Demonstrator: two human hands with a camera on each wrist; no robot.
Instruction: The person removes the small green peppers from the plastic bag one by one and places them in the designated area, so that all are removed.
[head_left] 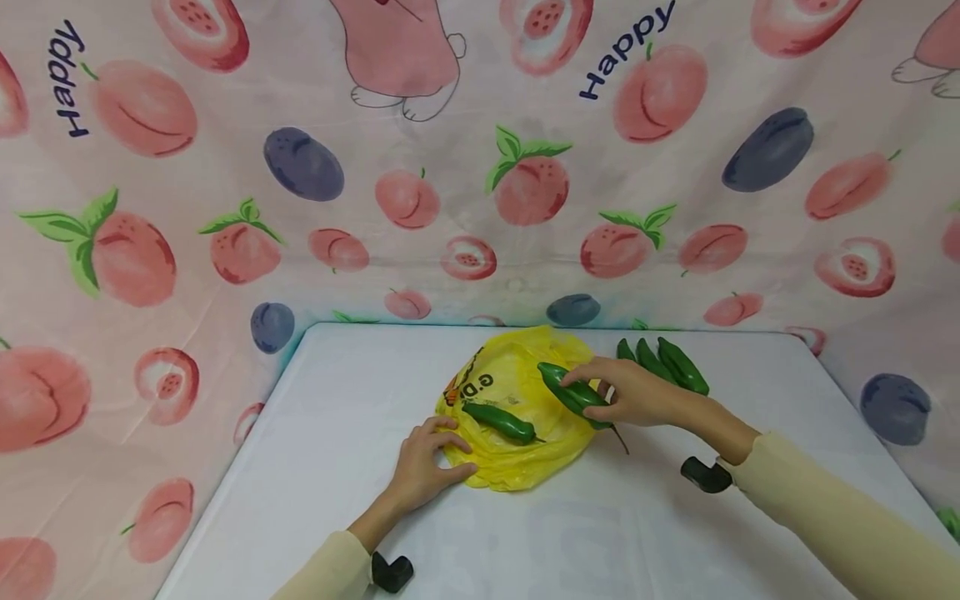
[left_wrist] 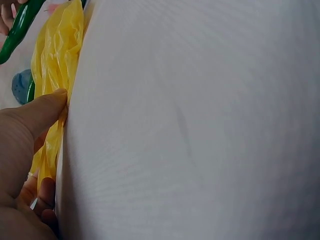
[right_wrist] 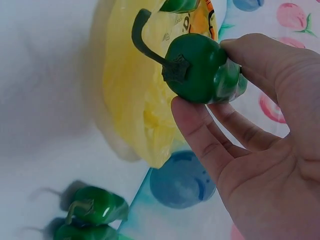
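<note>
Right of ctr in the head view, the R hand (head_left: 637, 393) pinches a green pepper (head_left: 572, 398) btwn thumb & fingers, parted abt as wide as the pepper. It's held over the right part of the yellow bag (head_left: 517, 471), tip to upper left, stem to lower right; right wrist view has its stem end facing the cam, bag behind. 2nd pepper (head_left: 498, 422) lies on the bag nr ctr of frame, stem to the right. L hand (head_left: 423, 467), at the bag's lower left, has fingers loosely spread, thumb well apart from them, touching the bag's edge. 3 more peppers (head_left: 681, 367) lie side by side on the white bench (head_left: 322, 433), right of the bag's top. Cream sleeves (head_left: 840, 508) enter from lower left & lower right. Peach-print backdrop (head_left: 450, 150) fills upper frame.
</note>
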